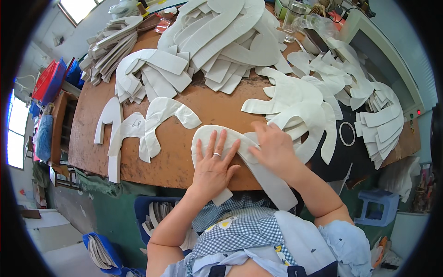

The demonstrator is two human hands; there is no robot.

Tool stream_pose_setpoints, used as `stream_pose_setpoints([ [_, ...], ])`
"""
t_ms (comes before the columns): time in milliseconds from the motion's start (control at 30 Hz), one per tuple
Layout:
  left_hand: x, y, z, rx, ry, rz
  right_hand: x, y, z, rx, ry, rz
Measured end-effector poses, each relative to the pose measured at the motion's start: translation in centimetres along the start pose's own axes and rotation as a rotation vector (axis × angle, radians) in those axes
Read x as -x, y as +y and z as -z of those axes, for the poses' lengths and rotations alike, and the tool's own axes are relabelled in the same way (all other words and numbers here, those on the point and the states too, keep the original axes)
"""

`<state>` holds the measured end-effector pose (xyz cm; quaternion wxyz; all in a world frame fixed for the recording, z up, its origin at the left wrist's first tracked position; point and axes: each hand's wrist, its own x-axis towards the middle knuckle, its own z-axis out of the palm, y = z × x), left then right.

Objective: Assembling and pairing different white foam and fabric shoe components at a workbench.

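Observation:
A white U-shaped piece (270, 182) lies on the table's front edge, its two legs pointing toward me and hanging past that edge. My left hand (214, 161), a ring on one finger, rests flat on its curved top with the fingers spread. My right hand (274, 150) is at the piece's right side, its thumb on the surface and its forefinger bent over the edge; the other fingers are mostly hidden. To the left lie three more white curved pieces: a plain arch (110, 115), one with handwriting (131, 125), and another arch (168, 111).
Large stacks of white curved pieces (221, 37) fill the back of the brown table (87, 152). Thin white cut pieces (300, 99) heap up at the right, near a black mat (339, 152). A glass jar (293, 21) stands behind; a blue stool (376, 207) sits below right.

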<state>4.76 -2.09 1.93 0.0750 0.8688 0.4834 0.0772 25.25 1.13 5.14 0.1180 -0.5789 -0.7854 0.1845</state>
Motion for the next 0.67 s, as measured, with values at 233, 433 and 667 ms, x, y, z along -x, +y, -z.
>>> stream_pose_setpoints([
  [233,-0.5,-2.3,-2.0,0.12,0.219,0.174,-2.0,-0.2,-5.8,0.087,0.062,0.472],
  [433,-0.2,-3.4,-1.8,0.125,0.156,0.3,4.8,0.4,-3.4,0.101,-0.123,0.359],
  [667,0.4,-1.5,-1.5,-0.027,0.193,0.304,9.6,1.2,-2.8,0.174,-0.082,0.193],
])
